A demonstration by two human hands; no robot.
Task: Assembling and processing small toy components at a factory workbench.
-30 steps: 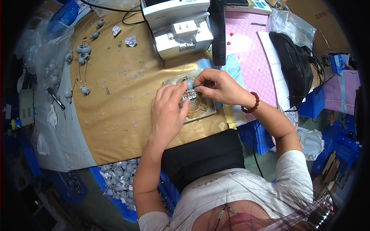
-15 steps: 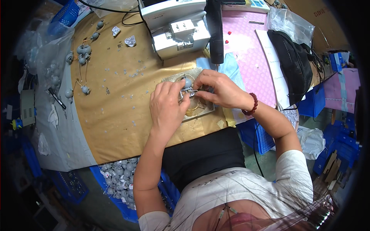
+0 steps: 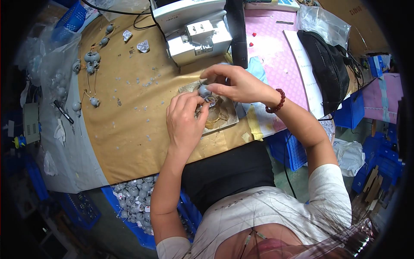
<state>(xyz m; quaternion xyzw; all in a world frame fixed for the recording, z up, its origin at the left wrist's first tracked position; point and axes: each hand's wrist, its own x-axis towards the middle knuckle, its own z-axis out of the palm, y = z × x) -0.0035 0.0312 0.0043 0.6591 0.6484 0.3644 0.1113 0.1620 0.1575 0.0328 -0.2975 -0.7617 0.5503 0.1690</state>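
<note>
A small grey ball-shaped part (image 3: 204, 90) with thin wires or fittings under it sits over a metal plate fixture (image 3: 228, 113). My left hand (image 3: 184, 116) is closed around the part's lower side, thumb and fingertips pinching it; the exact hold is partly covered. Above and to the right, my right hand (image 3: 241, 85) has its fingers curved and parted from the thumb. The thumb tip lies at the ball's edge, and nothing plainly shows gripped there. Behind that hand stands a black upright tool (image 3: 238, 41), its lower end hidden.
A white machine (image 3: 200, 39) stands at the back of the brown-covered table (image 3: 129, 142). Wired grey balls (image 3: 92, 57) lie at the left. A black pouch (image 3: 325, 71) and paper sheet (image 3: 304, 73) are at the right. Below the table, a blue crate (image 3: 140, 235) holds many grey parts.
My right hand has moved up and away from the part's lower fittings, fingers spreading from the thumb. The grey ball has shifted slightly left and up with my left hand still on it.
</note>
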